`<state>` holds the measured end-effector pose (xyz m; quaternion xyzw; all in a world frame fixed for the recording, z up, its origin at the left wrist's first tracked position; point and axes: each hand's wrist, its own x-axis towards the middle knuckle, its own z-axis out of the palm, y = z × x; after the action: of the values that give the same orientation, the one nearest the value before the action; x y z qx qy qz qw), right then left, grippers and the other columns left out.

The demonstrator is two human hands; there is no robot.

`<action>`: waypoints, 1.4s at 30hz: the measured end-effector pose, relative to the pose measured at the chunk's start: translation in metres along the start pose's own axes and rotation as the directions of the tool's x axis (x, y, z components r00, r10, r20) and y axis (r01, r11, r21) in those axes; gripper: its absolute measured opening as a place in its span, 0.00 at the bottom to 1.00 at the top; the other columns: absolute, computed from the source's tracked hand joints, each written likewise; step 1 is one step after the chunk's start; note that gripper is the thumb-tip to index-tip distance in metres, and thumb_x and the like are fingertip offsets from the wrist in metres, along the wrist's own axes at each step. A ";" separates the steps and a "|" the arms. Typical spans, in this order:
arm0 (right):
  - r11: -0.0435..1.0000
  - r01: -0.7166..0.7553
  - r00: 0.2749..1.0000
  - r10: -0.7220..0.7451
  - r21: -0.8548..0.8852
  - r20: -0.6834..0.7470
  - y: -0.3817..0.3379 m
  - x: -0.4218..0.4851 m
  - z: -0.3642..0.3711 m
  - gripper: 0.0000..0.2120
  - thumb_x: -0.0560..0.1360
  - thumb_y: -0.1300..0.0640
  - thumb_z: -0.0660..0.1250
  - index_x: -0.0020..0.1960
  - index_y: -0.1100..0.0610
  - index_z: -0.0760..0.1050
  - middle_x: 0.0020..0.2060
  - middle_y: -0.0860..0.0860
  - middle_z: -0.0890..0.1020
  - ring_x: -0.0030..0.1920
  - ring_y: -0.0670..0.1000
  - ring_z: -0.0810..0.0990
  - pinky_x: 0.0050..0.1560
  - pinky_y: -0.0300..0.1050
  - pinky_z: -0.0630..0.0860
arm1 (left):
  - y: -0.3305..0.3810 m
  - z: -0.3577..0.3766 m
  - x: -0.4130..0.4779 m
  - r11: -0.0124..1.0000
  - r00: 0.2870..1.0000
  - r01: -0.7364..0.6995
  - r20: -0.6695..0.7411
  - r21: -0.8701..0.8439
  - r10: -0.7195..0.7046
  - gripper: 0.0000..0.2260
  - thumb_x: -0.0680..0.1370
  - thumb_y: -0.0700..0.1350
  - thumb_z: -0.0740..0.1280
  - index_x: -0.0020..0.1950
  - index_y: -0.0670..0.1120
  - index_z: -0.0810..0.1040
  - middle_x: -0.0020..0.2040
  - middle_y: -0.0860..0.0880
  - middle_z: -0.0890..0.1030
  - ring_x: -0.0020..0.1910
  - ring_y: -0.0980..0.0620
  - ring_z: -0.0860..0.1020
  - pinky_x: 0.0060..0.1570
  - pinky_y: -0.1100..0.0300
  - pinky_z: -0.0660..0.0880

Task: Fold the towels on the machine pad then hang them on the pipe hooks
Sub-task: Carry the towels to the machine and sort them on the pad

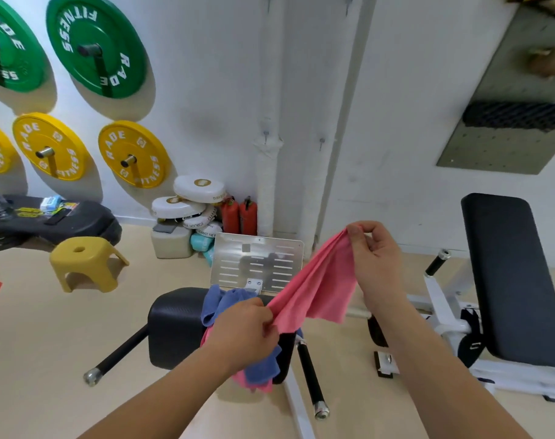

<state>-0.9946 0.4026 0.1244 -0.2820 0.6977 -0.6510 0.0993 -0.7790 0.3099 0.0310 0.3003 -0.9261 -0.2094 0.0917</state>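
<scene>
- The fingers (358, 232) of the right hand (375, 261) pinch one bunched end of a thin pink cloth towel (317, 286), lifted up and to the right above the pad.
- The fingers (269, 324) of the left hand (244, 331) grip the other end of the same towel, low and just over the pile, so the cloth stretches in a slack diagonal between the two hands.
- Both forearms reach forward from the bottom edge of the view; the right is raised with the wrist bent, the left is held lower and nearly level.
- Beneath the left hand, a crumpled blue cloth towel (225, 302) and more pink fabric lie heaped on the black cushioned machine pad (174, 324), spilling over its near right edge.
- The white wall pipes (266, 172) stand behind the pad; small hooks show on them, and nothing hangs there.
- My reading: the task is at its start. One towel is being spread out for its first fold, no folded towel is visible, and all folding and hanging is left.
</scene>
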 end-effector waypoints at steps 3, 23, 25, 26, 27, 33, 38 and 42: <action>0.999 -0.024 0.998 0.025 0.022 -0.053 -0.002 0.010 -0.023 0.06 0.83 0.54 0.65 0.48 0.52 0.79 0.37 0.50 0.81 0.39 0.47 0.78 0.40 0.38 0.74 | 0.003 -0.020 0.012 0.992 1.000 0.018 -0.010 -0.123 -0.019 0.08 0.76 0.47 0.65 0.38 0.47 0.79 0.38 0.53 0.76 0.39 0.54 0.76 0.42 0.56 0.74; 0.988 -0.146 0.989 0.146 -0.051 -0.002 0.035 0.025 -0.076 0.07 0.81 0.50 0.68 0.44 0.46 0.80 0.29 0.45 0.79 0.34 0.53 0.73 0.40 0.53 0.74 | 0.005 -0.103 0.045 0.707 0.911 0.180 -0.155 -0.684 -0.382 0.07 0.70 0.38 0.81 0.44 0.47 0.89 0.35 0.56 0.86 0.33 0.65 0.80 0.34 0.73 0.76; 0.986 -0.155 0.988 0.154 -0.060 -0.018 0.036 0.028 -0.077 0.08 0.81 0.50 0.67 0.43 0.45 0.79 0.27 0.44 0.77 0.32 0.53 0.69 0.37 0.48 0.68 | 0.006 -0.106 0.047 0.694 0.918 0.185 -0.129 -0.696 -0.374 0.07 0.68 0.39 0.82 0.43 0.47 0.89 0.36 0.52 0.87 0.34 0.62 0.81 0.35 0.71 0.77; 0.984 -0.166 0.986 0.165 -0.062 -0.026 0.037 0.031 -0.078 0.08 0.81 0.50 0.67 0.43 0.45 0.79 0.28 0.46 0.79 0.31 0.53 0.70 0.37 0.49 0.69 | 0.006 -0.110 0.048 0.679 0.924 0.178 -0.116 -0.712 -0.365 0.07 0.68 0.39 0.82 0.43 0.47 0.89 0.37 0.51 0.87 0.36 0.60 0.81 0.38 0.69 0.78; 0.983 -0.177 0.984 0.175 -0.056 -0.029 0.038 0.033 -0.079 0.07 0.81 0.50 0.68 0.44 0.45 0.80 0.32 0.50 0.81 0.31 0.55 0.71 0.37 0.51 0.72 | 0.004 -0.112 0.048 0.673 0.932 0.165 -0.110 -0.721 -0.346 0.07 0.68 0.39 0.82 0.44 0.47 0.90 0.39 0.50 0.88 0.39 0.57 0.82 0.42 0.67 0.80; 0.939 -0.277 0.961 0.266 0.205 0.080 0.043 0.040 -0.085 0.06 0.82 0.59 0.67 0.50 0.61 0.80 0.42 0.57 0.82 0.44 0.56 0.83 0.46 0.55 0.86 | -0.003 -0.130 0.046 0.644 0.944 0.130 -0.104 -0.754 -0.313 0.06 0.70 0.38 0.80 0.46 0.45 0.89 0.43 0.46 0.89 0.46 0.50 0.86 0.52 0.59 0.81; 0.902 -0.313 0.944 0.260 0.296 0.205 0.037 0.039 -0.086 0.07 0.81 0.58 0.67 0.48 0.61 0.79 0.40 0.55 0.79 0.37 0.52 0.81 0.37 0.49 0.86 | -0.012 -0.136 0.046 0.727 0.885 0.167 -0.224 -0.666 -0.408 0.12 0.65 0.39 0.84 0.37 0.41 0.82 0.35 0.44 0.85 0.34 0.53 0.80 0.39 0.58 0.79; 0.986 -0.165 0.982 0.168 -0.036 0.089 0.036 0.034 -0.077 0.06 0.82 0.55 0.67 0.48 0.55 0.79 0.38 0.59 0.82 0.36 0.57 0.85 0.43 0.57 0.86 | -0.022 -0.126 0.042 0.724 0.927 0.261 -0.042 -0.639 -0.372 0.16 0.69 0.41 0.82 0.53 0.49 0.83 0.43 0.41 0.86 0.41 0.51 0.82 0.48 0.57 0.79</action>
<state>-1.0714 0.4502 0.1076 -0.2536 0.7226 -0.6169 0.1813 -0.7644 0.2267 0.1361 0.4236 -0.7279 -0.4896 0.2257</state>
